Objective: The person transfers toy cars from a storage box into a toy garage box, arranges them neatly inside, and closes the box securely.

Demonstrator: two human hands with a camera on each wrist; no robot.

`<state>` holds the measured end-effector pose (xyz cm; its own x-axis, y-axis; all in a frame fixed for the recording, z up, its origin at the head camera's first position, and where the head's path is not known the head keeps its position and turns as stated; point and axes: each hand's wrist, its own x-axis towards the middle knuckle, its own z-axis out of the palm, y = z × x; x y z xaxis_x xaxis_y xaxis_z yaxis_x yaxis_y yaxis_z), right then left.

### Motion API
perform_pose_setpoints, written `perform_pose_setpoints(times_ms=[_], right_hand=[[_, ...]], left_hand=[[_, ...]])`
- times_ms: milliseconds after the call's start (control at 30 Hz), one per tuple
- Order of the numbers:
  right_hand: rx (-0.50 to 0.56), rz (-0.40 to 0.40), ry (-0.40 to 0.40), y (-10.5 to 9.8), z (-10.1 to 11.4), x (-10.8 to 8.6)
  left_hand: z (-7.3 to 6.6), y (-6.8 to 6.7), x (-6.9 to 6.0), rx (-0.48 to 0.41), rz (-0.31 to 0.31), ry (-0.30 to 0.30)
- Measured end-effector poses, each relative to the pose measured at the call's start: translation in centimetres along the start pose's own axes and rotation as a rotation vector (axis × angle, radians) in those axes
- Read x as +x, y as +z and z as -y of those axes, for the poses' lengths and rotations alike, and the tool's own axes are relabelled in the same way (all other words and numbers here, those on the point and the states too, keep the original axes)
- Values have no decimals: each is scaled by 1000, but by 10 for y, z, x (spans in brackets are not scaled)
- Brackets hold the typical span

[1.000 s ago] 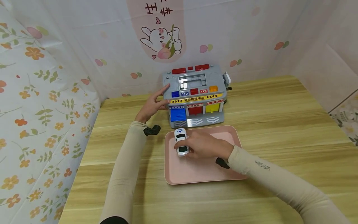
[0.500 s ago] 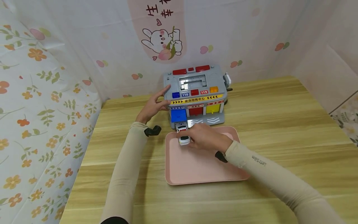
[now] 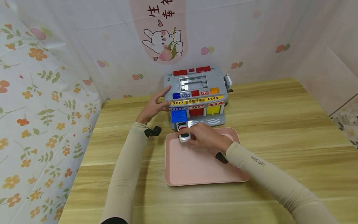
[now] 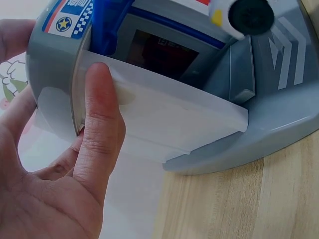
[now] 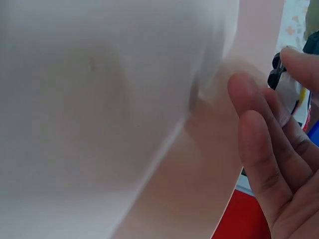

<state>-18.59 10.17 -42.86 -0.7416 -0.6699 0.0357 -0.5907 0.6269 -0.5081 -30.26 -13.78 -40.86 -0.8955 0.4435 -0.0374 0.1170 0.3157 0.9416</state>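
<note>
A grey toy rescue-station garage [image 3: 218, 85] stands at the back of the table. Its blue door [image 3: 179, 116] juts forward, raised, with the bay behind it showing in the left wrist view. My left hand [image 3: 153, 107] grips the garage's left edge, fingers along the roof and side wall. Between thumb and fingers, my right hand [image 3: 205, 135] pinches a white toy police car [image 3: 184, 137]. The car's nose points at the blue-door bay, over the ramp; its rear is above the pink tray's far rim. In the left wrist view a car wheel [image 4: 251, 17] hovers over the ramp.
The pink tray [image 3: 201, 168] lies just in front of the garage. Red [image 3: 196, 112] and yellow [image 3: 213, 109] doors are down beside the blue one. A white crank-like piece [image 3: 227, 81] sticks out on the garage's right. A patterned cloth [image 3: 112, 46] hangs behind.
My right hand has carried the car forward from over the tray to the ramp before the blue door, slowing in the last half second. My left hand has stayed on the garage.
</note>
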Motion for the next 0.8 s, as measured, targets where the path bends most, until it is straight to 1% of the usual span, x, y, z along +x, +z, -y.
perform_pose_setpoints(times_ms=[133, 300, 400, 467, 667, 733, 800], right_hand=[[11, -27, -3, 2, -3, 3], [105, -61, 13, 7, -10, 7], [137, -74, 4, 9, -15, 10], [155, -74, 0, 9, -17, 11], [232, -54, 29, 6, -17, 16], [227, -61, 21, 6, -17, 17], [179, -78, 8, 6, -16, 16]], left_hand=[[-1, 0, 0, -5, -3, -4], [-1, -1, 1, -13, 1, -24], [0, -1, 0, -18, 3, -27], [0, -1, 0, -19, 3, -24], [0, 0, 1, -20, 4, -26], [0, 0, 1, -18, 5, -23], [0, 0, 1, -13, 6, -20]])
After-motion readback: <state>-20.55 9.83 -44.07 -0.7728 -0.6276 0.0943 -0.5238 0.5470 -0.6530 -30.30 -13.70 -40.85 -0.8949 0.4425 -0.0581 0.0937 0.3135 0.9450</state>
